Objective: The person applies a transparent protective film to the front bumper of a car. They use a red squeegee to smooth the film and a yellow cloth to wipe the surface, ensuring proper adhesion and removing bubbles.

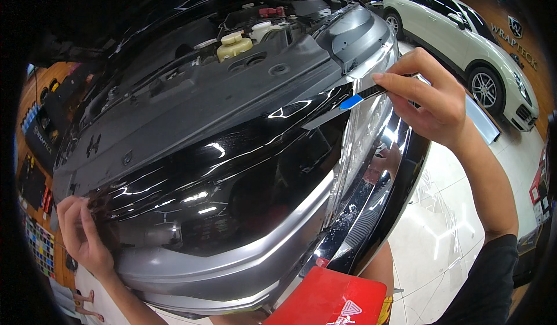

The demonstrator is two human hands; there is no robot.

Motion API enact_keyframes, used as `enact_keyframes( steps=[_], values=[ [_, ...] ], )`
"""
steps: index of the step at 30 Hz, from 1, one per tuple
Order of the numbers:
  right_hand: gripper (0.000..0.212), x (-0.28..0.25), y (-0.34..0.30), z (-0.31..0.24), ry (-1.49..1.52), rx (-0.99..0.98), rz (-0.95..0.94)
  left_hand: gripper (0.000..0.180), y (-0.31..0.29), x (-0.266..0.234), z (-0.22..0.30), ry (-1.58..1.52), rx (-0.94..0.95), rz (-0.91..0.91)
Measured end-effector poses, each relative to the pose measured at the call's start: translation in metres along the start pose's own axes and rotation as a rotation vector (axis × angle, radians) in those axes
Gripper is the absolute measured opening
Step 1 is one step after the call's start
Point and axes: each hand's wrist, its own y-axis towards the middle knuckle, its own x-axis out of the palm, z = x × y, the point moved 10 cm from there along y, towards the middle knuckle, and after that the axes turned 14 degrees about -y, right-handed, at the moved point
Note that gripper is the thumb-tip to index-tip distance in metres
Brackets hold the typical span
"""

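Note:
Across the middle lies the glossy black front panel (249,174) of a car, with a grey lower trim (243,267). My right hand (432,96) is above the car's right front corner, its thumb and fingers closed on a slim black tool with a blue tip (351,102). That tip points left over the panel edge. Below it, clear wrinkled film (348,157) hangs down beside the headlight (374,191). At the panel's far left end is my left hand (84,235), fingers curled and pinched against the edge. What it grips there is too small to make out.
The engine bay with yellowish reservoir caps (234,45) is exposed behind the panel. A red pouch (328,296) is close to me at the bottom. A white car (464,41) is parked at the right. Another person's legs (84,304) show at lower left.

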Motion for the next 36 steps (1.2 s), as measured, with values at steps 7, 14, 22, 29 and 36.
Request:
enact_keyframes(
  steps=[7, 14, 22, 29, 36],
  values=[
    [0.047, 0.002, -0.003, 0.006, -0.002, -0.006, 0.000, 0.014, 0.000, 0.000, 0.000, 0.019, 0.013, 0.003],
    [0.040, -0.001, 0.000, 0.009, -0.032, -0.014, 0.063, 0.011, 0.003, 0.002, 0.007, 0.024, 0.027, 0.014],
    [0.040, 0.000, -0.002, 0.011, -0.013, -0.005, 0.055, 0.013, 0.000, -0.001, 0.000, 0.010, -0.006, 0.003],
    [0.041, -0.001, -0.002, 0.009, -0.049, -0.009, 0.049, 0.014, -0.001, -0.001, -0.002, 0.001, -0.009, 0.013],
    [0.043, -0.002, -0.004, 0.007, -0.062, -0.001, 0.028, 0.014, -0.001, -0.001, -0.002, 0.001, -0.013, 0.011]
  ],
)
